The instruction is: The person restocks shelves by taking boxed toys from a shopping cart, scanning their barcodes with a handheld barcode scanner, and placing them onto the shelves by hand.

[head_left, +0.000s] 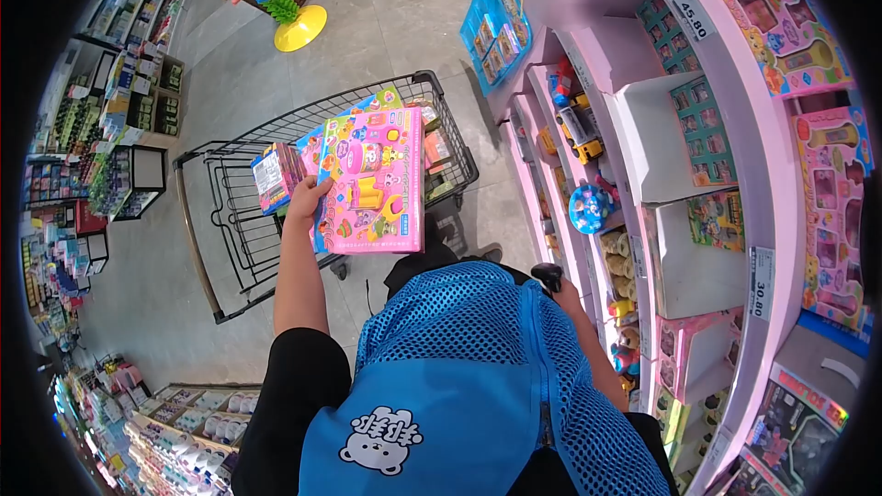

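My left hand (308,197) grips the left edge of a pink toy box (378,184) printed with colourful pictures. The box is held over the black wire shopping cart (207,257). Just beyond my fingers is a smaller colourful box (276,178), and a green and blue box (372,101) shows behind the pink one. I cannot tell whether my hand also holds these two. My right hand (568,294) is low beside the shelves, closed around a small black object (547,276) with a rounded end. Its kind is not clear.
Pink shelves (776,174) of boxed toys run along the right. A blue hanging display (496,32) is at their far end. A plant on a yellow base (301,28) stands ahead. More stocked shelves (175,427) line the left. My blue mesh vest (432,395) fills the bottom.
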`<state>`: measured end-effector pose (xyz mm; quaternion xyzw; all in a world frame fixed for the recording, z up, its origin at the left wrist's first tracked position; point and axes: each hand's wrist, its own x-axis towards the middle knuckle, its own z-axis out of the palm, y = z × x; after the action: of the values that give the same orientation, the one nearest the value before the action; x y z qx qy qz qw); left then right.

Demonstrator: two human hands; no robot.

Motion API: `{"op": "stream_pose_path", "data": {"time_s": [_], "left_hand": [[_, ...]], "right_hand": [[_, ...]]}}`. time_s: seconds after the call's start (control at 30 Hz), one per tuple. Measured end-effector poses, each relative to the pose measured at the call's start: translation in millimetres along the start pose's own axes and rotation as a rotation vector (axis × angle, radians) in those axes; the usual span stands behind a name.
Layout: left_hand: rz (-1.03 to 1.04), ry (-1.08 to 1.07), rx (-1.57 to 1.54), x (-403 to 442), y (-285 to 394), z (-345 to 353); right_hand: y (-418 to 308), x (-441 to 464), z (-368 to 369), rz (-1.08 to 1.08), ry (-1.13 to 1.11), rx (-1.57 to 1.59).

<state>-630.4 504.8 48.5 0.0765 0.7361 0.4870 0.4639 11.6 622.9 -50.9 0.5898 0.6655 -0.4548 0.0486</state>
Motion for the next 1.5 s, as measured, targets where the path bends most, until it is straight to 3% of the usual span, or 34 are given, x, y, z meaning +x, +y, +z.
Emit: {"op": "stream_pose_path", "data": {"time_s": [0.13, 0.23, 0.37, 0.5, 0.6, 0.7, 0.8, 0.9, 1.4, 1.5], "left_hand": [[0.118, 0.243, 0.315, 16.5, -16.4, 5.1], [0.337, 0.556, 0.766, 21.0, -33.4, 19.2], [0.217, 0.736, 0.85, -27.4, -5.0, 67.4], [0.223, 0.656, 0.865, -30.5, 2.4, 67.0], [0.336, 0.667, 0.873, -32.3, 1.2, 74.6], [0.61, 0.672, 0.934, -26.5, -5.0, 76.6], [0.524, 0.643, 0.886, -27.7, -2.4, 77.0], [0.312, 0.562, 0.888, -30.3, 5.9, 74.5], [0.296, 0.405, 0.508, 27.7, -73.0, 12.2], [0.307, 0.423, 0.631, 18.4, -80.0, 19.6]], "right_hand": [[-20.1, 10.8, -13.8, 0.051, -0.045, -0.041], [-56.8, 4.3, -31.2, 0.078, -0.064, 0.052], [-56.9, 12.9, -26.6, -0.004, -0.031, 0.136], [-64.0, 16.0, -25.4, -0.031, -0.038, 0.231], [-80.9, 15.7, -27.8, -0.023, -0.034, 0.225], [-65.3, 28.1, -14.0, -0.126, 0.015, 0.235], [-73.6, 31.3, -14.1, -0.153, 0.025, 0.279], [-123.6, 11.1, -35.5, -0.1, 0.011, 0.328], [-229.0, -19.2, -61.1, -0.254, -0.062, 0.37], [-250.1, -28.7, -67.0, -0.288, -0.082, 0.376]]}}
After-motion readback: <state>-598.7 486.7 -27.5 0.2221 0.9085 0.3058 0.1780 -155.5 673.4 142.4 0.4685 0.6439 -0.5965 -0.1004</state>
